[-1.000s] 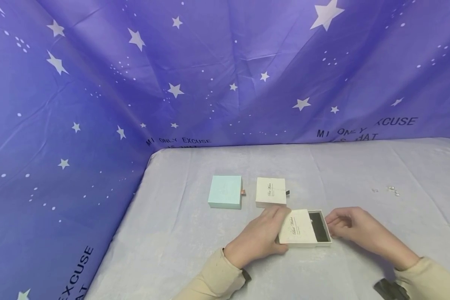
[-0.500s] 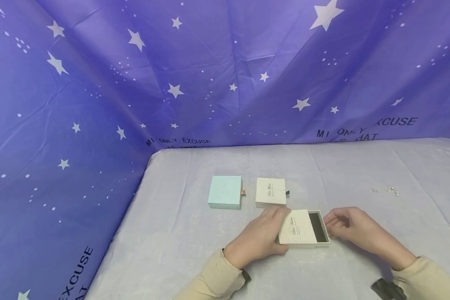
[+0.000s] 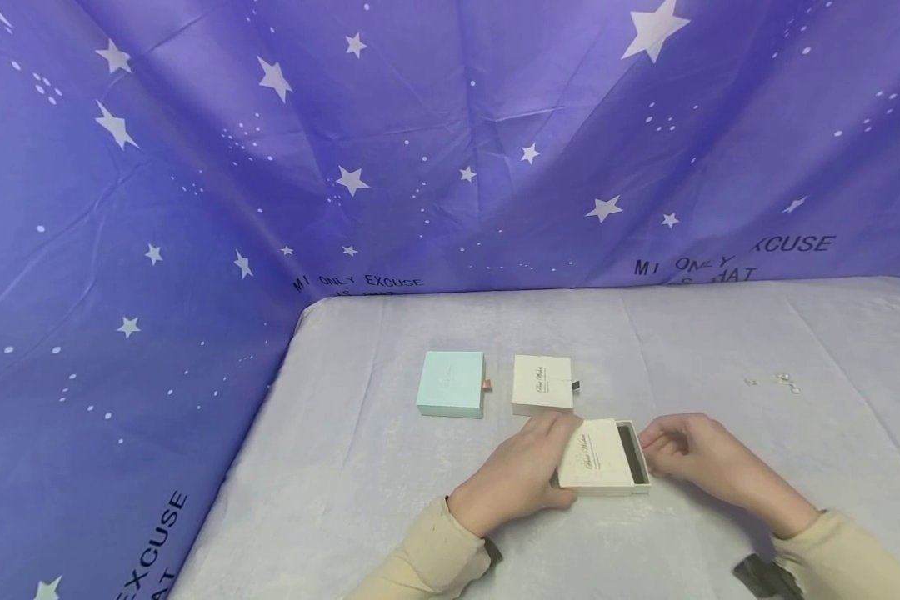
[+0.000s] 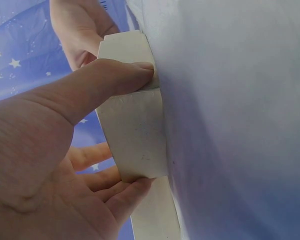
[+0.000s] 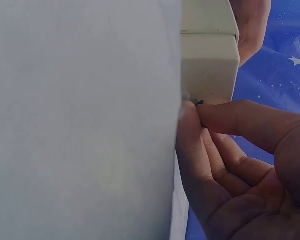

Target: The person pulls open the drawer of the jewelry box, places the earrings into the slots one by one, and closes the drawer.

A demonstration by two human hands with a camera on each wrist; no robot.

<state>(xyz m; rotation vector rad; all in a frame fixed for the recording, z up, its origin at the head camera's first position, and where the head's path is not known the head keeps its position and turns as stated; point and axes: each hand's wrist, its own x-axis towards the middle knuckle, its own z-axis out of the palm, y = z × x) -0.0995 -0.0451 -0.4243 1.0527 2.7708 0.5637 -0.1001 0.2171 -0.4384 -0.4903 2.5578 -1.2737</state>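
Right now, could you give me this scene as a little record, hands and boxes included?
Left hand: grips cream square cardboard drawer box
Drawer: partly out, dark inside
Right hand: pinches small dark tab at drawer's end
Farther back: pale turquoise square box; second cream square box; both closed
Far right: tiny whitish pieces, too small to identify

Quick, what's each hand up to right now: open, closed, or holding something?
Left hand: closed, gripping the cream box between thumb and fingers.
Right hand: closed, apparently pinching the small dark tab on its drawer.
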